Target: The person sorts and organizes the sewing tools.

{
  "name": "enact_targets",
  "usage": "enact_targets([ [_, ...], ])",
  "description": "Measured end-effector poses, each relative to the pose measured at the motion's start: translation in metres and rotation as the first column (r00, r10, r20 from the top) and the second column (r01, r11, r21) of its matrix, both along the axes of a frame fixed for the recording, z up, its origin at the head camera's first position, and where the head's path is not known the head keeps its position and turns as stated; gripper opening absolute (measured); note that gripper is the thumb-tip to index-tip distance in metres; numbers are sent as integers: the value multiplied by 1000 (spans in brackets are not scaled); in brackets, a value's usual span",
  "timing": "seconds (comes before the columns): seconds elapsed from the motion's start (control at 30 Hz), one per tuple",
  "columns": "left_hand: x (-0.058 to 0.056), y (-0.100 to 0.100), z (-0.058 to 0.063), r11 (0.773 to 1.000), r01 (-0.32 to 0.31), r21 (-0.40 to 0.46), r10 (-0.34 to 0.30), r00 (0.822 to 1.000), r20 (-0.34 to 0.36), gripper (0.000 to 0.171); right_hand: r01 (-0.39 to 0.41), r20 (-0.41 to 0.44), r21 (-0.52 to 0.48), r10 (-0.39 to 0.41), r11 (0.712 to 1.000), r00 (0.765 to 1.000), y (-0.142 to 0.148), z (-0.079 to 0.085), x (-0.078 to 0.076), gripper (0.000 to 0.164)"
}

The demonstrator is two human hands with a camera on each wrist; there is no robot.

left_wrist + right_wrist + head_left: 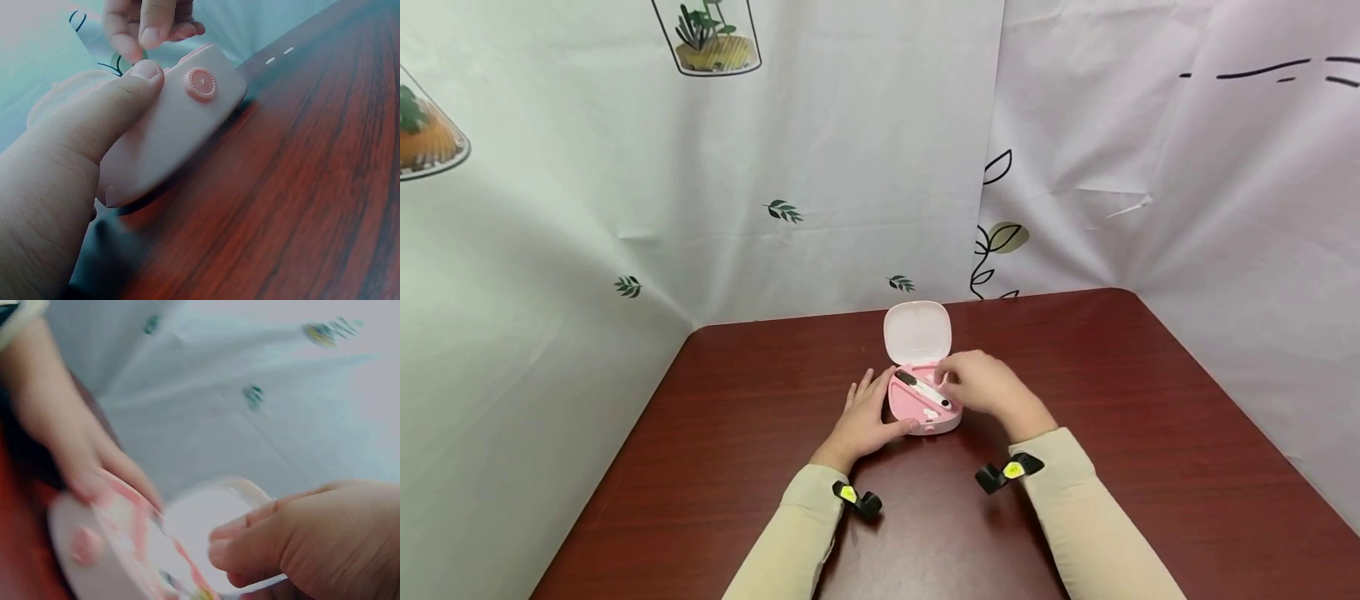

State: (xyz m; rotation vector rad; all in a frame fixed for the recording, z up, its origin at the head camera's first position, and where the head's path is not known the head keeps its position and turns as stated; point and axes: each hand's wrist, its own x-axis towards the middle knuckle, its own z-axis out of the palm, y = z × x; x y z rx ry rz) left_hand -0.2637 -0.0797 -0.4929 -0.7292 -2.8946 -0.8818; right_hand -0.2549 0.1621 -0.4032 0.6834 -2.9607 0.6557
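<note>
A pink case (904, 408) stands on the table with its pale lid (917, 333) raised at the back. Across its inside lies a slim white pen-like tool (929, 392) with a dark end. My left hand (867, 421) grips the case's left side, thumb on the front rim near the round pink button (202, 83), fingers along the side. Over the right half of the case is my right hand (988, 387), its fingers bent downward and thumb close to them in the right wrist view. I cannot tell whether something small is between those fingertips.
The dark red wooden table (760, 400) reaches back to a white curtain (850, 167) printed with leaves and plant jars, which also hangs at both sides. Small black cameras (857, 502) are strapped over the beige sleeves (793, 533).
</note>
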Motion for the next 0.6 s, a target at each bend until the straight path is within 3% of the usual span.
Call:
enact_targets([
  [0.13, 1, 0, 1, 1000, 4, -2, -4, 1000, 4, 101, 152, 34, -33, -151, 988, 988, 37, 0, -6, 9],
  [0.27, 1, 0, 1, 1000, 0, -1, 0, 1000, 6, 101, 281, 213, 14, -278, 959, 937, 69, -6, -6, 8],
  [0.4, 0, -1, 2, 1000, -7, -3, 7, 1000, 10, 102, 308, 336, 42, -303, 951, 892, 83, -14, -4, 7],
  [0.6, -1, 0, -1, 1000, -6, -9, 6, 1000, 2, 101, 334, 334, 69, -337, 940, 880, 83, -23, -4, 14],
])
